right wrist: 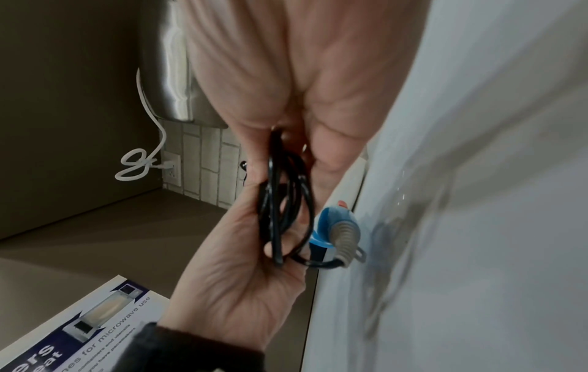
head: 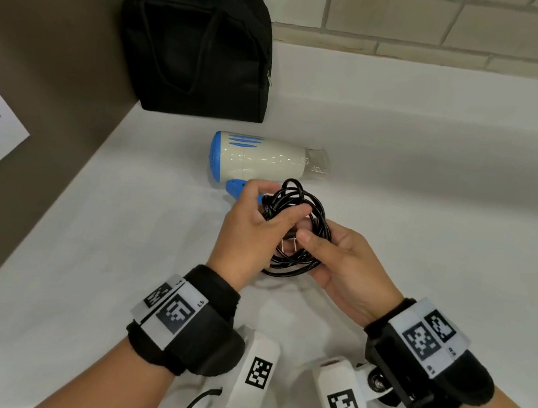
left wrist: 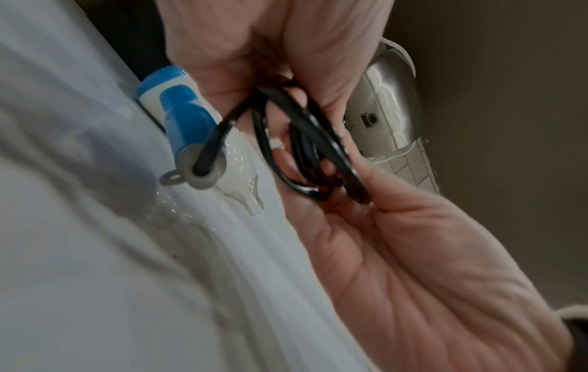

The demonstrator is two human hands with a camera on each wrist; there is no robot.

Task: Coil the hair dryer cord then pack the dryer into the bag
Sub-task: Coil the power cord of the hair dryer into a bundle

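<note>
Both hands, left hand and right hand, grip the coiled cord; the dryer lies crosswise just beyond, the bag farther back-left.

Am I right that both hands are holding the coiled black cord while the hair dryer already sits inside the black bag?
Not quite. Both the left hand and the right hand do hold the coiled black cord, but the hair dryer is not inside the black bag. The head view shows it lying on the white counter in front of the bag.
</note>
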